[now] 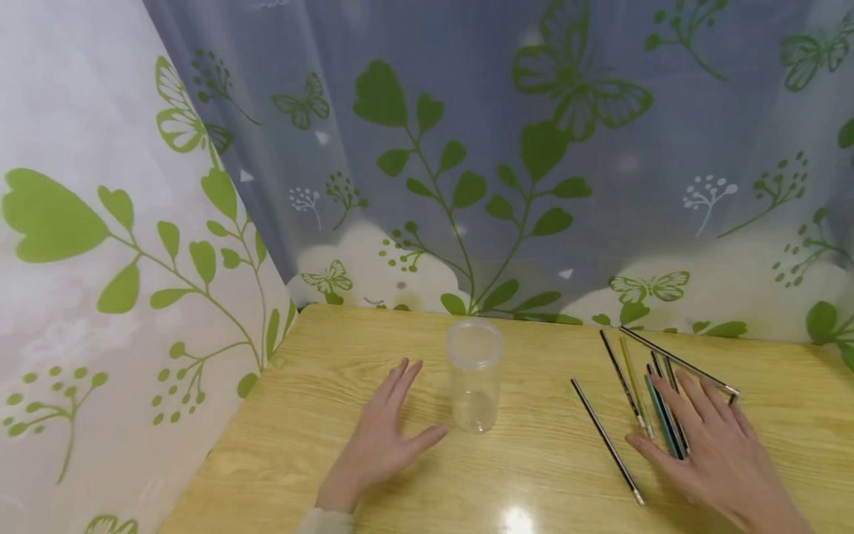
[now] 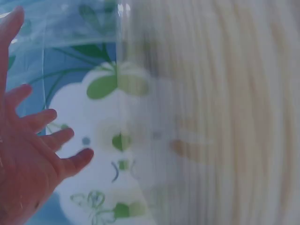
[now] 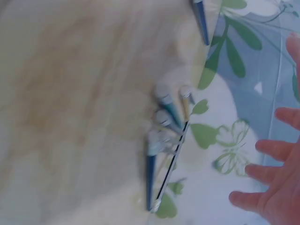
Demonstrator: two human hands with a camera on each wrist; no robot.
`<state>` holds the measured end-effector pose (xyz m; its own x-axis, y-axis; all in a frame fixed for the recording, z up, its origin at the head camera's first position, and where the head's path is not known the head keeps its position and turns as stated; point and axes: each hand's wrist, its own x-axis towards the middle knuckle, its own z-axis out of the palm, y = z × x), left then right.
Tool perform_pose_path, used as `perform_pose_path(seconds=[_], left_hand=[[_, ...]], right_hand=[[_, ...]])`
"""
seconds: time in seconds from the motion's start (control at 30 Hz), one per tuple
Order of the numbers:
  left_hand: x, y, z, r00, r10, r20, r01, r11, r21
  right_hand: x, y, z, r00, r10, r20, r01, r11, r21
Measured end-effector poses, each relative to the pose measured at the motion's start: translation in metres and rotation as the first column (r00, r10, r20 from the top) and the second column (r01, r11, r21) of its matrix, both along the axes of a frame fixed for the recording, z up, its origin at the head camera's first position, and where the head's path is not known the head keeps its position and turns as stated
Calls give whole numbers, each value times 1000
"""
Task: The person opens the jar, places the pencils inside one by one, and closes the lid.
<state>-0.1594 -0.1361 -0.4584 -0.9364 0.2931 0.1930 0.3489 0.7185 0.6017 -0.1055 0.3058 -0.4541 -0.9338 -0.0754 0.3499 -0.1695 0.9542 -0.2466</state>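
A clear plastic jar [image 1: 476,386] stands upright on the wooden table. To its left is my left hand [image 1: 376,437], fingers extended and thumb spread toward the jar, apart from it and holding nothing. In the left wrist view, the left hand's [image 2: 37,154] fingers are spread. My right hand [image 1: 714,449] extends over a loose bunch of pencils on the right, partly hiding them; whether it touches any cannot be told. Among them are a yellow pencil [image 1: 637,386] and a teal one [image 1: 660,415]. A striped dark pencil [image 1: 607,441] lies apart, between jar and hand.
Another dark pencil [image 1: 680,360] lies slantwise at the table's back edge. Behind the wooden table [image 1: 320,348] hangs a patterned curtain [image 1: 427,185] with leaves and butterflies, and a pale patterned sheet [image 1: 80,319] covers the left side.
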Motion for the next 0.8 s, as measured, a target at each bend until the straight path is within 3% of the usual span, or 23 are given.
perform_pose_path(seconds=[0.17, 0.37, 0.57, 0.8], left_hand=[[-4, 19, 2, 998, -20, 67, 5, 975, 221], [-10, 37, 3, 988, -78, 135, 25, 935, 355], [-18, 50, 1, 980, -127, 155, 57, 917, 395], [-23, 63, -3, 966, -163, 201, 62, 899, 434]], right_hand=[[-8, -13, 11, 982, 115, -147, -119, 993, -19], [-16, -31, 25, 922, 222, -316, -238, 971, -13], [-23, -47, 34, 880, 291, -376, -316, 949, -4], [-30, -64, 35, 865, 342, -366, -374, 927, -16]])
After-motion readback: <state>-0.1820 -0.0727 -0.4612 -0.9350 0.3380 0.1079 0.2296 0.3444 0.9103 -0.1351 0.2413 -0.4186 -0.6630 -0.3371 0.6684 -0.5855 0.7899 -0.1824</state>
